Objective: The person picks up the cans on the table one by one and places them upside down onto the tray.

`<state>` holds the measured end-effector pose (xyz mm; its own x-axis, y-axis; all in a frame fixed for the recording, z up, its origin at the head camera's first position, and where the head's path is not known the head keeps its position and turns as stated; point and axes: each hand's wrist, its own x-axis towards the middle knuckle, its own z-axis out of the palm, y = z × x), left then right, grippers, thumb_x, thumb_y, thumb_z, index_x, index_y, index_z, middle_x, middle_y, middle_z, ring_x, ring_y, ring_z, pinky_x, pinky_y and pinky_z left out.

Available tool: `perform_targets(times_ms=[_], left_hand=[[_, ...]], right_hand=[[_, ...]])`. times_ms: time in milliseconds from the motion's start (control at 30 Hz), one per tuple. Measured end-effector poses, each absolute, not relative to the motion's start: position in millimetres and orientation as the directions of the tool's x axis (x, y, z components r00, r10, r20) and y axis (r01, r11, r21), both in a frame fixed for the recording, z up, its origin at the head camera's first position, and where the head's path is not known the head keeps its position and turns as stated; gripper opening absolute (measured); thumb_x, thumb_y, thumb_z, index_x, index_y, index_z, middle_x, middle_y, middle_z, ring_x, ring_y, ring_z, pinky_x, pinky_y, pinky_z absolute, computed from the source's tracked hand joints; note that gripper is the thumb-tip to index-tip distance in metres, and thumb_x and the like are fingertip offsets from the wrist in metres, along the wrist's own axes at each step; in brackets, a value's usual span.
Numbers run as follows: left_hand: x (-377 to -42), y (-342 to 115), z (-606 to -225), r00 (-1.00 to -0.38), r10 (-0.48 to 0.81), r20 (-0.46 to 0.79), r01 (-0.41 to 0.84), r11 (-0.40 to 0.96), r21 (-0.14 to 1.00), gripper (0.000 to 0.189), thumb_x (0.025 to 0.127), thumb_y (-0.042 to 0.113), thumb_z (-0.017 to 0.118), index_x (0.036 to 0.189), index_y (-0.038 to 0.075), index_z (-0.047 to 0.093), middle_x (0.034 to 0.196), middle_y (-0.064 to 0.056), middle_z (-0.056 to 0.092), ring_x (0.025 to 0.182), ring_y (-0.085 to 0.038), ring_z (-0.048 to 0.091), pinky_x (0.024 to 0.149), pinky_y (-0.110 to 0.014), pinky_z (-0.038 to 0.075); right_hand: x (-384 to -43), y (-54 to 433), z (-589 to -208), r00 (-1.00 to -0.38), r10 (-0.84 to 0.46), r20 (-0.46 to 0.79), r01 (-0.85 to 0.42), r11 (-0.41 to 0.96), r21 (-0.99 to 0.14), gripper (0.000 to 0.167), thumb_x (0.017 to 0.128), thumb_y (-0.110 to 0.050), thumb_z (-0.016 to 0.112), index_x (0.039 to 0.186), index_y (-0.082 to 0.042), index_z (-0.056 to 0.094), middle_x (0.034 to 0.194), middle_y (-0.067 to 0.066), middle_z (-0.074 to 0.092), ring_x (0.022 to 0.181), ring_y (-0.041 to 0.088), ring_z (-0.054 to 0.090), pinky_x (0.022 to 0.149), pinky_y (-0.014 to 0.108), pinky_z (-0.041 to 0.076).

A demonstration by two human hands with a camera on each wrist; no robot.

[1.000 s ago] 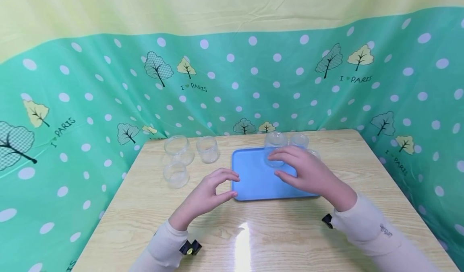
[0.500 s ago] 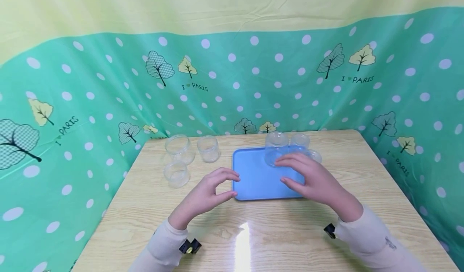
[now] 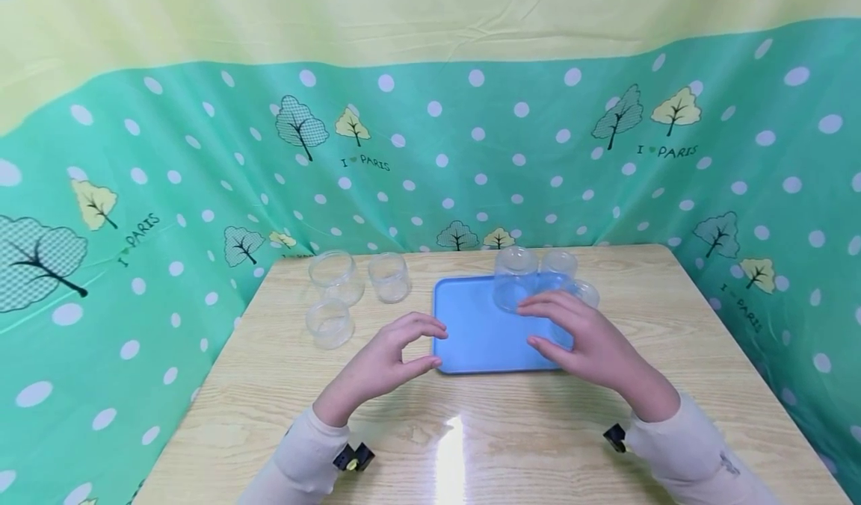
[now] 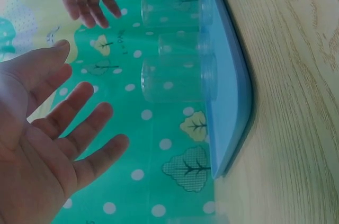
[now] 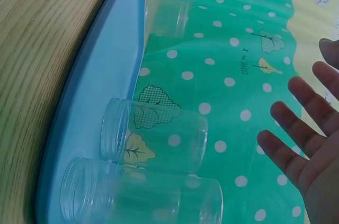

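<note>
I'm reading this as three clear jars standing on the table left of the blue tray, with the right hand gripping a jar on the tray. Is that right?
Not quite: the right hand grips nothing. The right wrist view shows it empty, fingers apart from the tray jars. Three clear jars do stand on the table left of the blue tray.

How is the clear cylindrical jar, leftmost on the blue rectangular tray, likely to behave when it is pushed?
The clear cylindrical jar would probably stay stiff, as its walls hold an even, round shape. It may feel slippery, since its sides look smooth and shiny. Pushed high, it could tip, being taller than wide.
</note>
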<state>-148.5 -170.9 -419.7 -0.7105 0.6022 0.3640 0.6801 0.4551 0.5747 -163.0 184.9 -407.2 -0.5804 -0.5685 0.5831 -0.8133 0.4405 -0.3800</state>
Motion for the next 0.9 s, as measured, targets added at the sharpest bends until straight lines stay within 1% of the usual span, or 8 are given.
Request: perform_targets(times_ms=[100,200,433,667,900], left_hand=[[-149.0,-170.0,-420.1,-0.71,0.605,0.359,0.678,0.45,0.582,0.033,0.095,0.024,0.076,0.126,0.021,0.067,0.133,0.008,0.062,0.131,-0.015,0.056,0.111,-0.037,0.049],[-149.3,-169.1,-420.8,-0.712,0.605,0.356,0.674,0.446,0.588,0.033,0.095,0.023,0.076,0.126,0.021,0.067,0.133,0.008,0.062,0.131,-0.015,0.056,0.111,-0.036,0.048],[-148.9,-168.4,-422.6,-0.714,0.599,0.363,0.675,0.449,0.586,0.033,0.095,0.023,0.076,0.126,0.02,0.067,0.132,0.007,0.062,0.13,-0.015,0.056,0.111,-0.037,0.049],[-148.6,-169.5,-421.7,-0.719,0.593,0.363,0.674,0.465,0.575,0.033,0.094,0.025,0.076,0.126,0.019,0.068,0.132,0.007,0.063,0.13,-0.014,0.057,0.111,-0.037,0.049],[-149.6,-173.4,-420.7,-0.721,0.594,0.357,0.671,0.472,0.572,0.033,0.095,0.025,0.076,0.126,0.018,0.068,0.132,0.007,0.063,0.131,-0.015,0.056,0.111,-0.037,0.049]], right_hand=[[-162.4,187.1,-409.0,-0.594,-0.562,0.575,-0.804,0.449,-0.391,0.047,0.086,-0.015,0.083,0.13,-0.018,0.067,0.133,-0.004,0.064,0.127,0.018,0.057,0.112,0.013,0.038],[-162.1,188.5,-410.1,-0.595,-0.563,0.574,-0.803,0.448,-0.394,0.047,0.086,-0.014,0.083,0.13,-0.018,0.067,0.133,-0.004,0.064,0.127,0.018,0.057,0.112,0.013,0.038],[-162.0,188.4,-411.9,-0.58,-0.568,0.584,-0.815,0.416,-0.404,0.048,0.085,-0.011,0.083,0.13,-0.018,0.067,0.132,-0.003,0.064,0.126,0.019,0.058,0.112,0.013,0.038],[-161.4,185.1,-415.8,-0.548,-0.581,0.602,-0.836,0.382,-0.394,0.049,0.085,-0.011,0.083,0.131,-0.016,0.066,0.132,-0.001,0.065,0.126,0.02,0.058,0.112,0.014,0.038],[-159.5,178.6,-415.2,-0.553,-0.598,0.579,-0.833,0.395,-0.388,0.047,0.088,-0.015,0.081,0.132,-0.019,0.066,0.134,-0.003,0.064,0.127,0.02,0.057,0.112,0.016,0.039]])
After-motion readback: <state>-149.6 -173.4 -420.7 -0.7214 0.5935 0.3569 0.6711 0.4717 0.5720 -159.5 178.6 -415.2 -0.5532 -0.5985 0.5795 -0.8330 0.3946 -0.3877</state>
